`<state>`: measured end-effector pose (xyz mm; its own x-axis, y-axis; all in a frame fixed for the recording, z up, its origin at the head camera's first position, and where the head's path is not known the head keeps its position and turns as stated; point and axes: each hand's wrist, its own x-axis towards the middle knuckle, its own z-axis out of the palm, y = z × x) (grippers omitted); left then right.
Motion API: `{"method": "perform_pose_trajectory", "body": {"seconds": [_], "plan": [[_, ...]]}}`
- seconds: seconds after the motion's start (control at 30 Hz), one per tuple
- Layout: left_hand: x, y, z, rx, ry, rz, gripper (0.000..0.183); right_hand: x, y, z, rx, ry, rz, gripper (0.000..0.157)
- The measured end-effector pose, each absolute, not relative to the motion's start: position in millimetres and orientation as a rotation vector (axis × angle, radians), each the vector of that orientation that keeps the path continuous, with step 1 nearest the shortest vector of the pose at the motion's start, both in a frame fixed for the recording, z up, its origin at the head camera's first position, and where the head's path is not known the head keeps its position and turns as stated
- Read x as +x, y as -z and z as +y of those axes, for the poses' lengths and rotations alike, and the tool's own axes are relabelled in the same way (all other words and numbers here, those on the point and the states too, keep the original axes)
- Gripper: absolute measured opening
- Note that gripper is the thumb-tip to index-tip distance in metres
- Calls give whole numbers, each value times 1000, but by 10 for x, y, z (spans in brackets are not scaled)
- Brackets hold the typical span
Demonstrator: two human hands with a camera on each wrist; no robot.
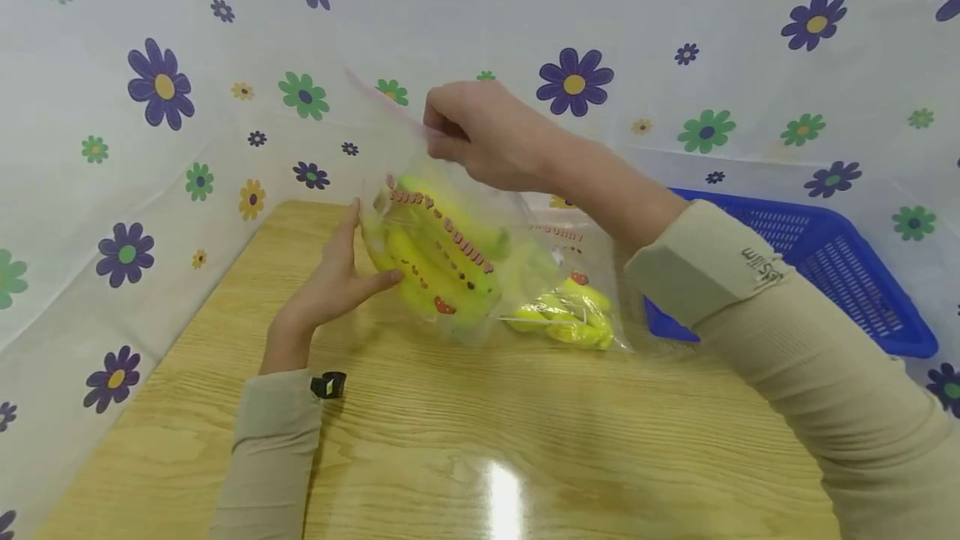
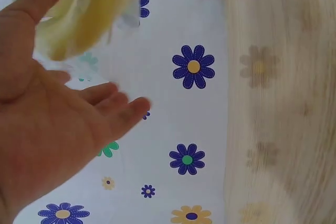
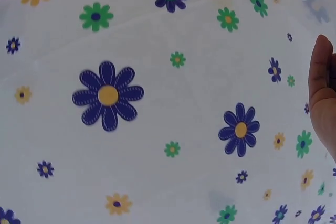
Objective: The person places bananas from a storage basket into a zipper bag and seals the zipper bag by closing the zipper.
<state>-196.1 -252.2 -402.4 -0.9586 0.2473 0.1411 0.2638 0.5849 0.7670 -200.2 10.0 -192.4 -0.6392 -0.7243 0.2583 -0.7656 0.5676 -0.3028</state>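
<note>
A clear plastic bag [image 1: 450, 273] with printed letters hangs tilted over the table, with yellow bananas [image 1: 420, 261] inside. My right hand [image 1: 487, 136] grips its upper edge beside a pale pink strip [image 1: 382, 102]. My left hand [image 1: 330, 282] is at the bag's left side, fingers extended and thumb against the plastic. In the left wrist view, the bananas [image 2: 86, 19] are blurred above the spread left hand [image 2: 58, 114]. Only part of the right hand [image 3: 323, 95] shows at the right wrist view's edge.
A second printed clear bag [image 1: 618, 307] with yellow fruit [image 1: 570, 315] lies on the wooden table [image 1: 420, 440], right of the held bag. Behind my right forearm is a blue perforated basket [image 1: 862, 273]. A flowered white sheet [image 1: 480, 23] encloses the table's back and left.
</note>
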Motion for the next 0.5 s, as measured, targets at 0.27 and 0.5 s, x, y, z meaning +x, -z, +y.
{"method": "perform_pose_trajectory", "body": {"seconds": [0.27, 0.5], "plan": [[-1928, 3956, -2486, -427, 1435, -2626, 104, -1920, 1720, 161, 1072, -320, -2755, 17], [-1894, 3994, -2364, -574, 1521, -2570, 28, -2013, 1853, 300, 782, -517, -2814, 21]]}}
